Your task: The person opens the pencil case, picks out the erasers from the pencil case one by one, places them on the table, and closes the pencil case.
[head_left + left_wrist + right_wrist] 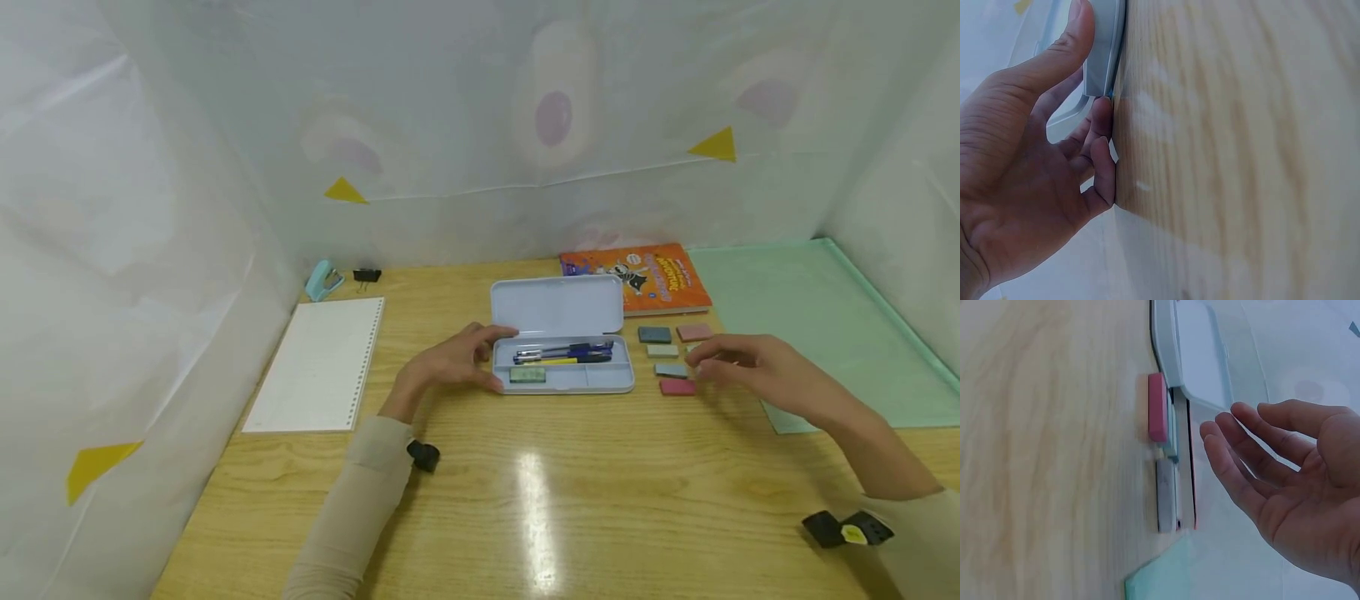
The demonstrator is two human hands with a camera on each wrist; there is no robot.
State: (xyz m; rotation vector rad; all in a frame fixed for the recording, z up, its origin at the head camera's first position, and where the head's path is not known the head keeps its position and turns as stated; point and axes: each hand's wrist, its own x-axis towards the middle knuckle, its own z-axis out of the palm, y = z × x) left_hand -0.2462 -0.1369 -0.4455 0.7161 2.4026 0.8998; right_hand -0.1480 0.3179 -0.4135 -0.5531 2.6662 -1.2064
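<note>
A pale blue pencil case [611,380] lies with its lid raised. My left hand [453,357] holds its left end, thumb at the front corner and fingers behind. Inside are several pens [566,355] and a green eraser [527,376]. To the case's right lie a dark blue eraser [655,335], a pink one, a pale one, a light blue eraser [670,370] and a deep pink eraser [1157,407]. Over this group hovers my right hand [765,371], partly hiding another block. The right wrist view shows its fingers loosely bent, with nothing between them.
An orange book [675,283] lies behind the case. A light green mat [825,325] covers the right side. On the left are a white notepad [318,367], a turquoise stapler [321,281] and a black binder clip [367,275]. White sheeting surrounds the table.
</note>
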